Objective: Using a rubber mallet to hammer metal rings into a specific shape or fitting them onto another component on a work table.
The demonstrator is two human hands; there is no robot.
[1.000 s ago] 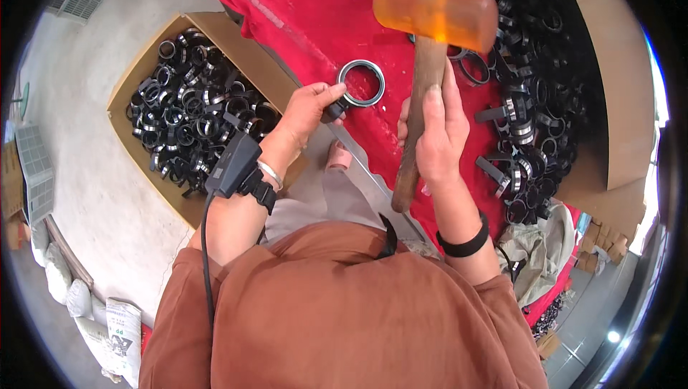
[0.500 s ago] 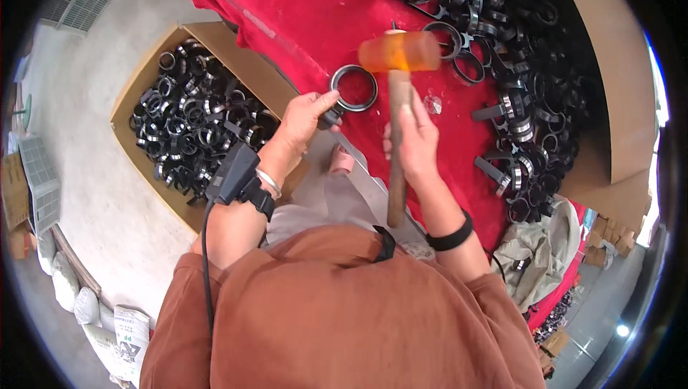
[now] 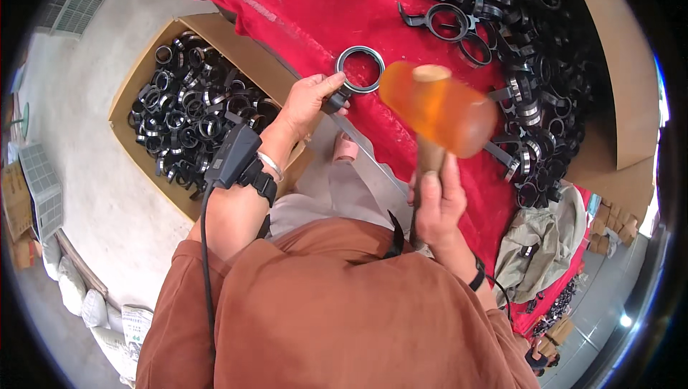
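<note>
My left hand (image 3: 309,102) grips the stub of a black ring clamp (image 3: 359,70) that lies flat on the red cloth (image 3: 301,9) near the table's front edge. My right hand (image 3: 438,201) holds the wooden handle of a mallet with an orange translucent head (image 3: 438,108). The head is raised, hovering just right of the ring and slightly blurred. A black device (image 3: 233,156) with a cable is strapped to my left wrist.
A cardboard box (image 3: 143,66) full of black ring clamps stands on the floor at the left. Several more clamps (image 3: 516,52) are heaped on the cloth at the right, against cardboard. Crumpled grey-green fabric (image 3: 545,238) lies at the right edge.
The mallet swung down onto the ring half a second ago and has now lifted back up to the right. My left hand kept hold of the ring.
</note>
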